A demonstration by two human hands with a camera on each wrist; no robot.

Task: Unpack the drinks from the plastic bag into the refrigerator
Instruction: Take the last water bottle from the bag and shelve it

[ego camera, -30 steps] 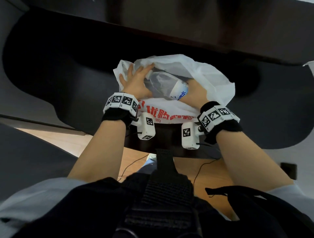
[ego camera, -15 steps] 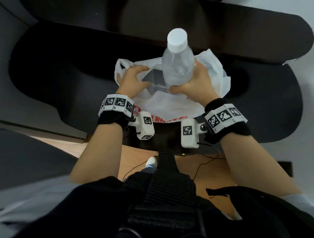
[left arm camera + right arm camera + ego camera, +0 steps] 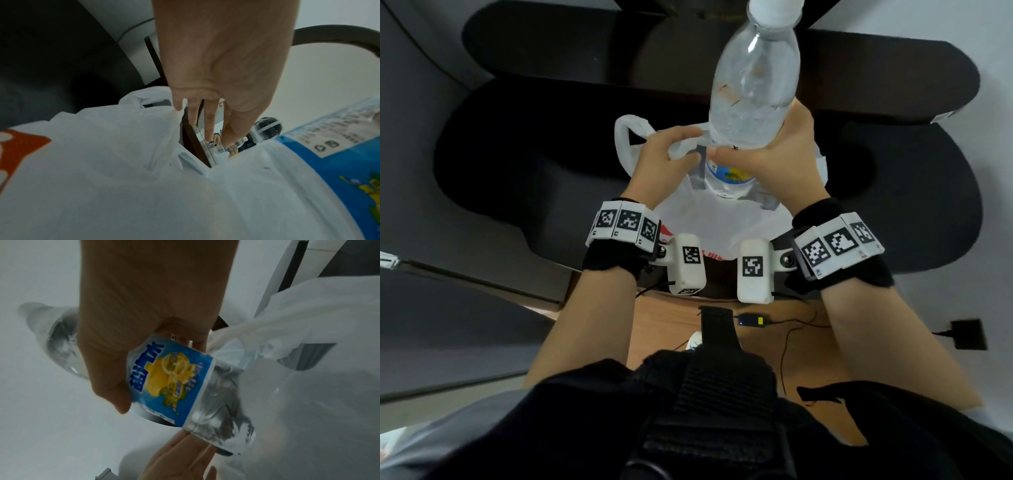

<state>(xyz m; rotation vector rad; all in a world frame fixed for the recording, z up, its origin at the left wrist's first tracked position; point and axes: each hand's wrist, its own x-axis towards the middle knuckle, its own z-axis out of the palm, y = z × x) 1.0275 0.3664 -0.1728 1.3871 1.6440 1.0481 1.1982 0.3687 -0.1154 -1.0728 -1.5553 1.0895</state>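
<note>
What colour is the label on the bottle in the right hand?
Blue with yellow lemons; the label shows best in the right wrist view.

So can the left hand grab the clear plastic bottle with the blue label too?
Probably yes. The left hand sits beside the clear plastic bottle, low down, nothing between them; the right hand grips only its middle.

The bottle (image 3: 753, 89) was clear, with a white cap (image 3: 774, 10) and a blue label (image 3: 170, 378) showing yellow lemons and dark blue lettering. The plastic bag (image 3: 722, 219) was white with red-orange print (image 3: 18, 146). The wrist bands (image 3: 623, 224) were black, carrying white blocks with black-and-white square codes. The table (image 3: 517, 154) was black and the floor (image 3: 664, 322) wood-brown.
</note>
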